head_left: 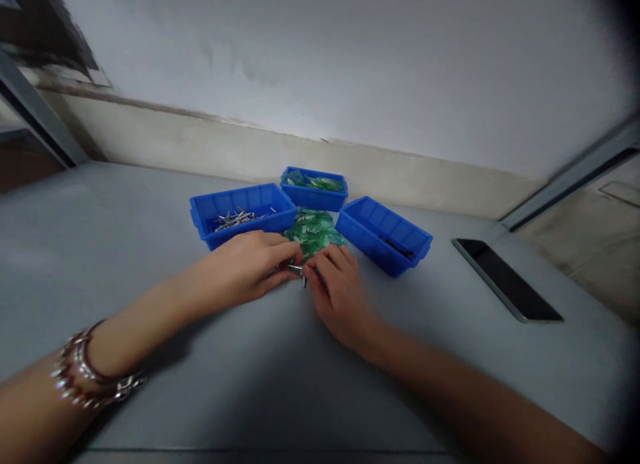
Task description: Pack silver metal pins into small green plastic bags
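Pinching slim silvery metal pieces (295, 269) between them, apparently for steadiness, the left hand (260, 261) and right hand (337, 287) nearly meet; a rectangular blue plastic bin (250, 199) of silvery pins (235, 219) sits just beyond the left, probably for reach.

– How is the bare left hand (267, 261) posed?
– Pinching between thumb and fingers, left forearm (165, 311) slanting from lower left
– And the bare right hand (341, 294)?
– Just beside it, fingers curled, right forearm (440, 377) from lower right

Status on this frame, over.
Left grip pinching small metal pieces. Right grip at the same pieces. Green bag just beyond; phone off right, out of the way.
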Demonstrator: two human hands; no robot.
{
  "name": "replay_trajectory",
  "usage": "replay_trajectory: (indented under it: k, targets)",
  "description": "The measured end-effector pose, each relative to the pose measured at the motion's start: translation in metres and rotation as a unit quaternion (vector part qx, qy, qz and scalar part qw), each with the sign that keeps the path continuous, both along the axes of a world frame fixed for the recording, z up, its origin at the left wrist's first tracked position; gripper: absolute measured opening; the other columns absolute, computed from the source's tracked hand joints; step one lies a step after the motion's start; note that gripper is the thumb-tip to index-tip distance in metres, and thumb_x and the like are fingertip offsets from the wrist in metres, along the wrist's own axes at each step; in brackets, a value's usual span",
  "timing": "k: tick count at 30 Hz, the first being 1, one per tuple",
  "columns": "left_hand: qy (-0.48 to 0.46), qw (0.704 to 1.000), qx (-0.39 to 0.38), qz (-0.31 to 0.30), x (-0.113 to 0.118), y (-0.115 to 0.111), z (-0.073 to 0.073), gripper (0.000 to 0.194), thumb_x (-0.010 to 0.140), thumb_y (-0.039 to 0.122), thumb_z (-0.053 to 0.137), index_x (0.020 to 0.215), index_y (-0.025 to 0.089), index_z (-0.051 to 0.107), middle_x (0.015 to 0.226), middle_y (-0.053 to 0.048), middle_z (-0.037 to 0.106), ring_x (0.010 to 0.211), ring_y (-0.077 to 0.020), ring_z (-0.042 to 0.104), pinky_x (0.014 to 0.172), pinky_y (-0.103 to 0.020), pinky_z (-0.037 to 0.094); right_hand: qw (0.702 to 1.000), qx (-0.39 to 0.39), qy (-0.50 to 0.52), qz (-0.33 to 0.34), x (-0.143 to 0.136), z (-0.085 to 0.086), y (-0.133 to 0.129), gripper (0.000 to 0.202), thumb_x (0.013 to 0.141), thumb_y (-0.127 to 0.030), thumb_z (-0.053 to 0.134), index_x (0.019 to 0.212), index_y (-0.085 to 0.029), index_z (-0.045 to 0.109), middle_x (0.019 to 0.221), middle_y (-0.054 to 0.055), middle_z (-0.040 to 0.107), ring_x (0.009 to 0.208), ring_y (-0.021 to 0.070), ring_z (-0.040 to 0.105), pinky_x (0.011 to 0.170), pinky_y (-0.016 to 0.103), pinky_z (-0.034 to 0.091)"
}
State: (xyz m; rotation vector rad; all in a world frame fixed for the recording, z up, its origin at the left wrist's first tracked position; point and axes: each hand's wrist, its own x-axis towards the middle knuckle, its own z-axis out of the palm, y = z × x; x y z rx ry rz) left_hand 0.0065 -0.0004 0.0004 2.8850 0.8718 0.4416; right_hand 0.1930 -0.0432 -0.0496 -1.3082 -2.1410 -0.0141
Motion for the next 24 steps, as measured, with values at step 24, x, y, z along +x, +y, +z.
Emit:
replay_trajectory:
  k: [24]
  targets:
    - [0.011, 0.999, -0.032, 0.012, 0.0022, -0.0057, 0.0094, 0.016, 0.096, 0.023, 0.047, 0.095, 0.016, 0.062, 0.089, -0.004, 0.062, 0.079, -0.0155, 0.059, 0.069, -0.026, 0.042, 1.0, -0.012, 0.008, 0.009, -0.0005, 0.005, -0.0018, 0.029, 0.099, -0.024, 0.035, 0.085, -0.02, 0.059, 0.092, 0.008, 0.063, 0.091, 0.0223, 0.055, 0.083, 0.04, 0.044]
